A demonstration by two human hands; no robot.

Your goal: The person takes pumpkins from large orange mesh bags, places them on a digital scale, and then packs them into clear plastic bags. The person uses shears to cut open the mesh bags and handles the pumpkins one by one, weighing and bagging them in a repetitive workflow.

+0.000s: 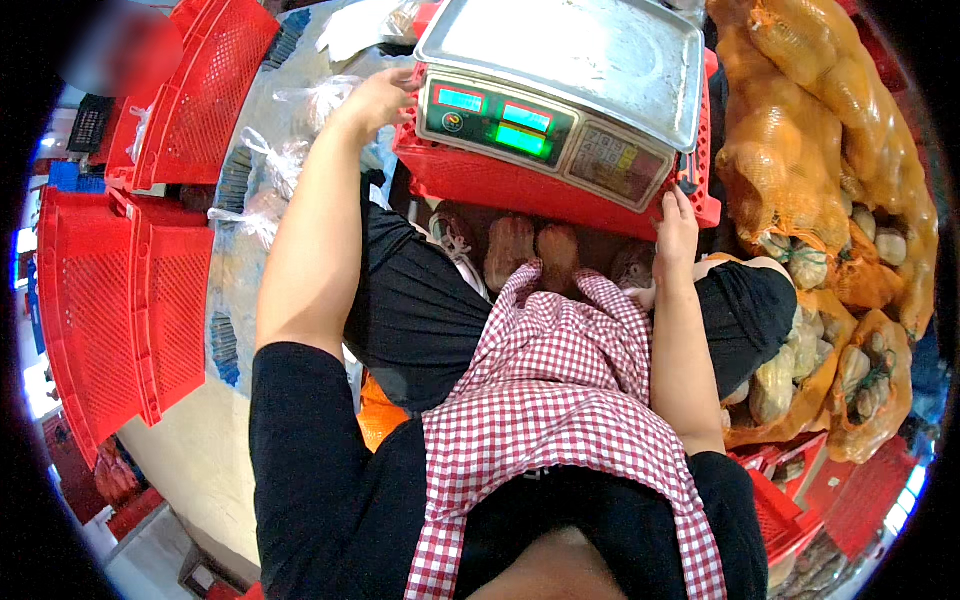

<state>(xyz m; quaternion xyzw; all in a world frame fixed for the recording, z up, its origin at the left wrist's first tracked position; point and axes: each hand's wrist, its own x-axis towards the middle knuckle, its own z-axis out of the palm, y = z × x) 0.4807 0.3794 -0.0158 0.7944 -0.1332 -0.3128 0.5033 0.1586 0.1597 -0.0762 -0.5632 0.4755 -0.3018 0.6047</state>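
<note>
An electronic weighing scale (547, 135) with a bare metal pan (562, 56) sits on an upturned red plastic crate (517, 191) in front of me. Its displays are lit. At the scale's left edge is my left hand (382, 101), fingers slightly apart and fingertips against the side. My right hand (677, 229) reaches to the front right corner, where its fingertips meet the scale or the crate just below. Whether either hand grips cannot be told. Two butternut squashes (510, 251) lie on the floor between my feet, under the crate's front edge.
Orange mesh sacks (787, 142) of squashes are piled along the right. Tied clear plastic bags (281, 169) lie left of my left arm on a pale, stained surface (232, 300). Red perforated crates (169, 300) stand farther left. Another red crate (784, 510) is at lower right.
</note>
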